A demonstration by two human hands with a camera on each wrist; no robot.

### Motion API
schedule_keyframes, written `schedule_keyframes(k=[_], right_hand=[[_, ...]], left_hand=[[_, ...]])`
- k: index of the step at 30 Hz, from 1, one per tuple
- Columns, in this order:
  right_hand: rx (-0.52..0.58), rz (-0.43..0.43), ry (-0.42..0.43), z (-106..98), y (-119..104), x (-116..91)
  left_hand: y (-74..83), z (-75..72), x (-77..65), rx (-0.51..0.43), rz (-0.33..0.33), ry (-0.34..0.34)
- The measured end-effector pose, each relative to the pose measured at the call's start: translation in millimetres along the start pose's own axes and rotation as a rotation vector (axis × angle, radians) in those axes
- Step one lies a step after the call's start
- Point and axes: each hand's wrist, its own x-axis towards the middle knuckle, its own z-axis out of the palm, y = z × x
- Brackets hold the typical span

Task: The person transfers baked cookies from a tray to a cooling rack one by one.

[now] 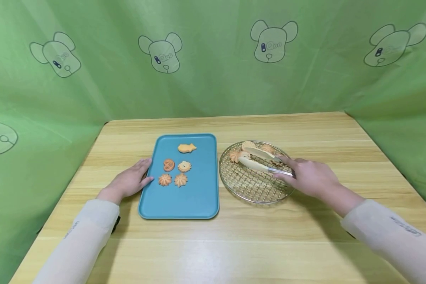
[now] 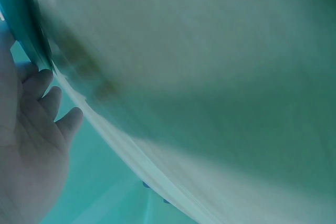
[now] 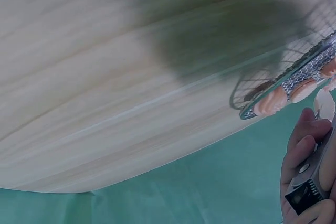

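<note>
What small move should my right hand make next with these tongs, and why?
I'd probably squeeze the tongs gently: your right hand grips them, and their tips stand apart among the cookies on the wire rack. Your left hand rests at the edge of the blue tray.

The head camera is facing forward and down; both tilted, nearer wrist cameras are sharing its wood-grain tabletop.
</note>
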Motion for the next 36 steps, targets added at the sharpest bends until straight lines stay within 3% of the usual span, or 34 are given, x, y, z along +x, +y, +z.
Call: schedule_keyframes(k=[16,36], right_hand=[[-0.021,0.027,-0.029,7.1,13.3,-8.2],[0.004,0.043,-0.046,6.0,12.7,-9.4]], left_hand=[[1.3,-1.3,-0.6,-0.004,-0.001,0.000],[0.4,-0.4,0.1,-0.001,0.003,0.002]])
